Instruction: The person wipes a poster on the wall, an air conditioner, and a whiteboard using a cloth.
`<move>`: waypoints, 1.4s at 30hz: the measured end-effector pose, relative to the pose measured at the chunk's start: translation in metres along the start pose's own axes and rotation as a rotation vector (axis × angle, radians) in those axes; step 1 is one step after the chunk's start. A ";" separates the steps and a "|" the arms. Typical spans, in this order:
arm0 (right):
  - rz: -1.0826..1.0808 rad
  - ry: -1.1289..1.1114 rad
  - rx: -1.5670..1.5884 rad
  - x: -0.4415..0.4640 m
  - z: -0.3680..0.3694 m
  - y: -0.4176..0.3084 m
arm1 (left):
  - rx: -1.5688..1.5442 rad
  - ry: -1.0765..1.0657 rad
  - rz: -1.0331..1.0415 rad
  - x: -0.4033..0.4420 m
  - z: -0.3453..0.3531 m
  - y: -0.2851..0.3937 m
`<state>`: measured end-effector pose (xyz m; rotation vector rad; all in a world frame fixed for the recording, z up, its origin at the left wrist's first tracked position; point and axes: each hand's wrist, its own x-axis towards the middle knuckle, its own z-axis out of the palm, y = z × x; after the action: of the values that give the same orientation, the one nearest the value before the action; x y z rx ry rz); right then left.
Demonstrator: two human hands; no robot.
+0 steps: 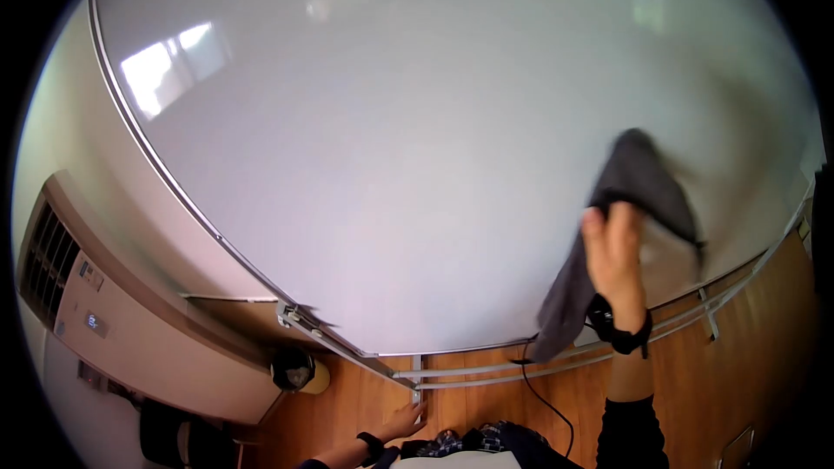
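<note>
A large whiteboard [373, 148] fills most of the view. My right hand [615, 256] is raised in front of its lower right part, closed on a dark grey cloth [641, 169]. One part of the cloth spreads above my fingers against the board, and another hangs down past my wrist on the left. Motion slightly blurs both the cloth and my fingers. Low in the view, my left hand [404, 421] holds nothing, its fingers stretched out beside the metal frame [418, 382] under the board. I cannot tell whether it touches the frame.
At the left stands a tall beige air conditioner [156, 330]. A waste bin [300, 372] with a dark liner sits beside it on the wooden floor [347, 408]. A black cable [549, 401] hangs below the board. A dark chair [178, 439] is at the lower left.
</note>
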<state>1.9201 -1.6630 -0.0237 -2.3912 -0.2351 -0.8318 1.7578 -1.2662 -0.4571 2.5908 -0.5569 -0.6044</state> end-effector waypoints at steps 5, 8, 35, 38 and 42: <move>-0.655 0.117 0.044 -0.017 0.059 -0.046 | -0.343 0.309 0.284 0.063 -0.160 0.142; -0.671 0.104 0.188 -0.005 0.053 -0.069 | -0.368 0.521 0.459 0.076 -0.209 0.198; -0.622 0.375 0.025 0.092 -0.021 -0.182 | -0.792 0.622 0.519 -0.037 -0.336 0.169; -0.720 0.731 -0.157 0.114 -0.054 -0.196 | -0.873 0.730 0.666 -0.033 -0.337 0.177; -0.355 -0.004 -0.371 0.068 -0.030 -0.214 | -0.842 0.656 0.651 -0.036 -0.321 0.179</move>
<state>1.8846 -1.5087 0.1387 -2.7408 -0.5622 -1.1123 1.8350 -1.3005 -0.0975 1.5322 -0.6692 0.2142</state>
